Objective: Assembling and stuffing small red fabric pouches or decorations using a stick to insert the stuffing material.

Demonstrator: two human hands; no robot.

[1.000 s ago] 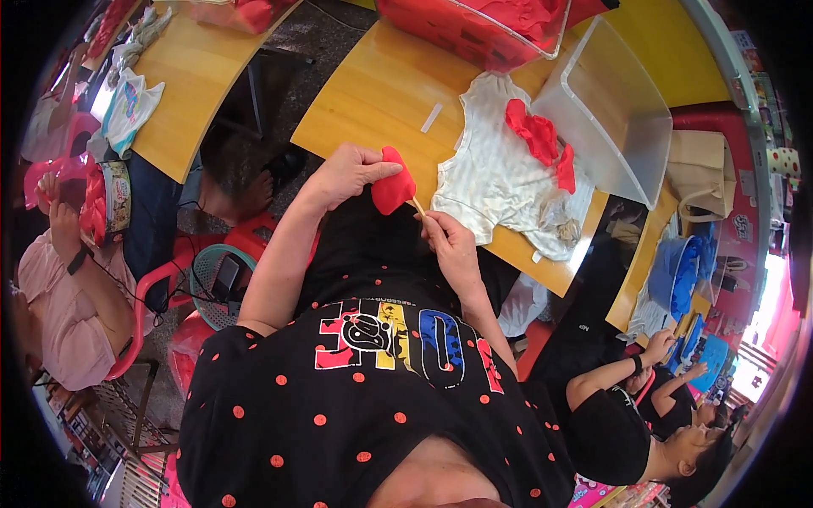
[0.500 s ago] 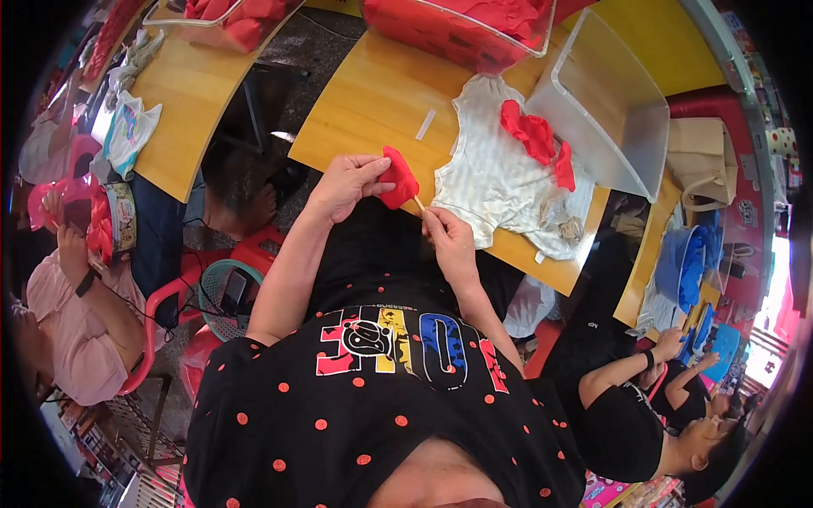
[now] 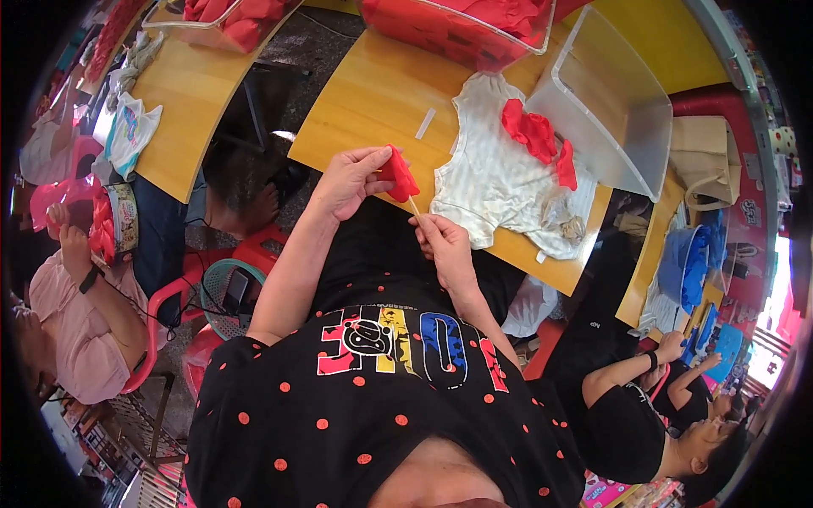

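Note:
Between thumb and fingers, my left hand pinches the upper edge of a small red cloth piece in front of the table edge. A thin wooden stick runs up to the lower end of that piece; whether its tip is inside the cloth I cannot make out. My right hand grips the stick's lower part, with its fingers closed. Right of the hands, a pale striped sleeveless garment lies spread on the wooden table. Crumpled red cloth pieces rest on it.
A clear bin full of red cloth stands at the far edge. To its right is an open clear plastic bin. A white strip lies on the table. People work at tables on the left and right; a blue bucket is at right.
My right hand has drawn slightly down and left with the stick, so more of the stick shows below the red cloth. The red cloth has turned and looks narrower.

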